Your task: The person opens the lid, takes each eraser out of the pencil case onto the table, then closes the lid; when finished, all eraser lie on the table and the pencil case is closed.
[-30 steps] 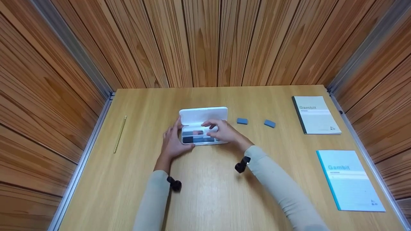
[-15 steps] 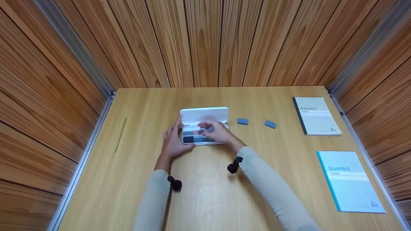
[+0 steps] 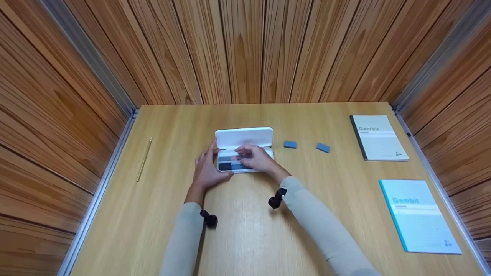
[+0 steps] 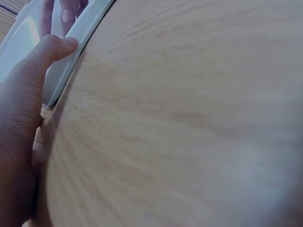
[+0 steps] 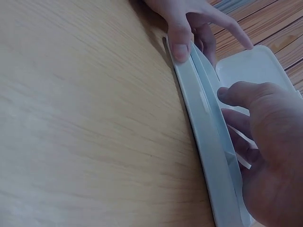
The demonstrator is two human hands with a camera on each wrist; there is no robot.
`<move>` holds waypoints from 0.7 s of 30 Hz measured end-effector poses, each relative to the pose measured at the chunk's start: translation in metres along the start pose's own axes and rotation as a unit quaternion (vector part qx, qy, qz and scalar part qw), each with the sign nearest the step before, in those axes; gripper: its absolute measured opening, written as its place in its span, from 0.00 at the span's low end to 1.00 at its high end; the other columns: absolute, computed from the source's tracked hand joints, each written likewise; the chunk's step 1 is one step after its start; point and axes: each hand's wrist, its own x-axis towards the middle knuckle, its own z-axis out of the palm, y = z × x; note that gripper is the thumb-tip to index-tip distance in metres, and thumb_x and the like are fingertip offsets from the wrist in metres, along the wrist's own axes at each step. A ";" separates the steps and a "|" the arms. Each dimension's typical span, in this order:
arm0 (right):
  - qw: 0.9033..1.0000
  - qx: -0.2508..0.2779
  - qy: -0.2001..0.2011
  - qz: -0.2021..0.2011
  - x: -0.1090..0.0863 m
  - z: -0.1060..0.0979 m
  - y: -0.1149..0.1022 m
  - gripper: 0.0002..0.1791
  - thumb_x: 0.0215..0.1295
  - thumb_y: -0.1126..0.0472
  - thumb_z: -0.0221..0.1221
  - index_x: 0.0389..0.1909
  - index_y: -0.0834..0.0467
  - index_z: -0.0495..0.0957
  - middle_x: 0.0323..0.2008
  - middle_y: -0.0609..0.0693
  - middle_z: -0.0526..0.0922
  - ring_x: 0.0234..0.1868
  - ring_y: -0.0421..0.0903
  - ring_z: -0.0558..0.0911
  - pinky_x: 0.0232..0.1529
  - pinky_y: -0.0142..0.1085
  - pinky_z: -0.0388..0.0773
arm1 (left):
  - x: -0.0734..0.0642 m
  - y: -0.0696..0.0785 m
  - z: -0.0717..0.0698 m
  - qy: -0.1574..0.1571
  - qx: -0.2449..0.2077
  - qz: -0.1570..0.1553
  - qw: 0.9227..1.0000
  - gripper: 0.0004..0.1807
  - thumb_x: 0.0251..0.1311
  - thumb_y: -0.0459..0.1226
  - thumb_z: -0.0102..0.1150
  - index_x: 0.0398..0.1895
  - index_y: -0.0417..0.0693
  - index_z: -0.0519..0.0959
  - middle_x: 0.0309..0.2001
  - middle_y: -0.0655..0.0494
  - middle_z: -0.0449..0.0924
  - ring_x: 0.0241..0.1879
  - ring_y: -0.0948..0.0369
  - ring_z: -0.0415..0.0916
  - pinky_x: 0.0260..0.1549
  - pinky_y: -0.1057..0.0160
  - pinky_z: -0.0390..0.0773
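Observation:
An open white pencil case (image 3: 244,137) lies on the table with its lid raised at the back. My left hand (image 3: 208,168) grips its left end, thumb on the front wall and fingers behind, as the right wrist view shows. Within the case are a dark block (image 3: 224,166) and grey-blue sections. My right hand (image 3: 257,158) reaches into the case with bent fingers. In the right wrist view its thumb (image 5: 236,93) is above the front wall, while the other fingertips are hidden inside; whether they pinch anything is unclear.
Two blue erasers (image 3: 290,144) (image 3: 323,147) lie right of the case. A gold pencil (image 3: 144,159) lies at the left. On the right are a black-spined notebook (image 3: 379,138) and a light-blue notebook (image 3: 420,216). Wooden panels (image 3: 245,53) stand behind the table.
My right hand has shifted slightly left inside the case, its fingertips now over the small pinkish piece seen in the compartment earlier. My left hand has stayed on the case.

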 end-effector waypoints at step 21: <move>0.999 -0.033 0.009 -0.014 0.002 0.004 0.003 0.24 0.76 0.66 0.67 0.71 0.57 0.84 0.64 0.61 0.84 0.60 0.54 0.84 0.68 0.46 0.80 | 0.000 -0.004 0.001 -0.002 0.000 -0.003 1.000 0.76 0.47 0.59 0.87 0.94 0.76 0.43 0.79 0.54 0.77 0.77 0.46 0.67 0.81 0.38 0.60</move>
